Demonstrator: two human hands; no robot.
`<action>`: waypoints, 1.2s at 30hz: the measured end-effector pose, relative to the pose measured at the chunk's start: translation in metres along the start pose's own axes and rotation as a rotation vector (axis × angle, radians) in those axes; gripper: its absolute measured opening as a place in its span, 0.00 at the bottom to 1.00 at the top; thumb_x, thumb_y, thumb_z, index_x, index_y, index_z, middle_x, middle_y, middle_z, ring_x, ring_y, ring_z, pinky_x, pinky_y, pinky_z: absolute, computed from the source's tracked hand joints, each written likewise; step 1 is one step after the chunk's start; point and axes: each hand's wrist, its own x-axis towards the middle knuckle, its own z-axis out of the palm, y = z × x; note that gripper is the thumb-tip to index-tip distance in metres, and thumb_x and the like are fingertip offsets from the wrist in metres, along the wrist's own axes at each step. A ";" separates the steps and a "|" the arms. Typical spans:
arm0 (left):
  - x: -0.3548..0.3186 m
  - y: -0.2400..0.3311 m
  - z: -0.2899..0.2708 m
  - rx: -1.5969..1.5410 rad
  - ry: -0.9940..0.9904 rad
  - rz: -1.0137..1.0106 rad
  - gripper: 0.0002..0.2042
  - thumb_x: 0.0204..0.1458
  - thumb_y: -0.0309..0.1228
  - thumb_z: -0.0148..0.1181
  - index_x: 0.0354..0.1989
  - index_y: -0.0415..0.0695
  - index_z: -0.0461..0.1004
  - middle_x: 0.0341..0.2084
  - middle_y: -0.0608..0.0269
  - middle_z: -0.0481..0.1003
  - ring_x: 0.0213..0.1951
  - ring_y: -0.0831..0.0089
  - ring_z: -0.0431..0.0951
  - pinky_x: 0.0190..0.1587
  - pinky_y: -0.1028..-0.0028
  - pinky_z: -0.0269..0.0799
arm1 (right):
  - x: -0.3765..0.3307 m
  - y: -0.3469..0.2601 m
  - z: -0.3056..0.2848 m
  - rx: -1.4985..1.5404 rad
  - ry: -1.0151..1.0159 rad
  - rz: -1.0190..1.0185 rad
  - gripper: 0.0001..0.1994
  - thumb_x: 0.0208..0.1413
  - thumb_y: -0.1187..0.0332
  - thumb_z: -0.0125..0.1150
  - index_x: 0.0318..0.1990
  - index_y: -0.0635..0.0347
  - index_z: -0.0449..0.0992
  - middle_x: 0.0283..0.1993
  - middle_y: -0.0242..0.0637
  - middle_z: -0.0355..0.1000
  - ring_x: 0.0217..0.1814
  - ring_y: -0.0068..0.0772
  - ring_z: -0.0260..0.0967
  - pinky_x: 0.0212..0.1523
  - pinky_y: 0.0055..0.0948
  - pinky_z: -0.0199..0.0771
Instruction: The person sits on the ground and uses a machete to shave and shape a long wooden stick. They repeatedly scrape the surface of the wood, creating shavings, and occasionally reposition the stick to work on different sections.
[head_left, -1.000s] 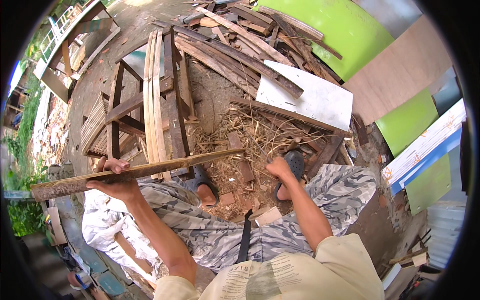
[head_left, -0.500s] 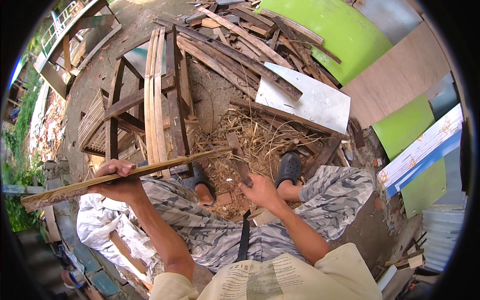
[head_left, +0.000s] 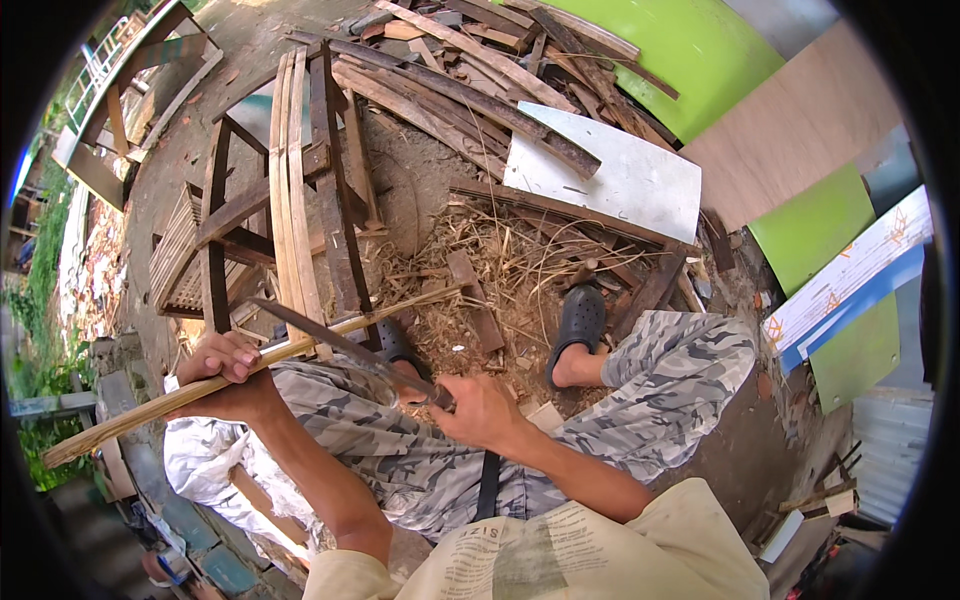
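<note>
A long, narrow wooden strip (head_left: 130,414) slants across my left side, its far end (head_left: 420,298) reaching over the litter of shavings. My left hand (head_left: 226,375) is closed around it near its middle, with the fingers curled over the top. Closed on the handle end of a long, dark-bladed machete (head_left: 330,338), my right hand (head_left: 478,410) is in front of my lap. The blade points forward and left and crosses over the strip just past my left hand. Whether it touches the wood I cannot tell. Most of the handle is hidden in my right fist.
Long pale strips (head_left: 292,200) lean on a dark wooden frame (head_left: 335,220) ahead. Beyond is a pile of scrap boards (head_left: 430,105), with a white panel (head_left: 610,180) beside it. Shavings (head_left: 500,235) cover the ground by my shoes. Green sheets (head_left: 815,235) lie right; a white sack (head_left: 205,465) sits left.
My right hand has moved left and closer to my body, and the machete now points across the strip. The strip has turned in my left hand, showing a paler face.
</note>
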 end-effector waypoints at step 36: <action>0.002 -0.006 0.024 0.033 -0.109 0.027 0.42 0.58 0.69 0.28 0.29 0.38 0.74 0.08 0.63 0.65 0.15 0.69 0.68 0.18 0.74 0.67 | 0.018 0.032 0.019 0.099 0.066 0.059 0.13 0.51 0.63 0.61 0.30 0.66 0.76 0.22 0.55 0.72 0.27 0.59 0.74 0.29 0.45 0.72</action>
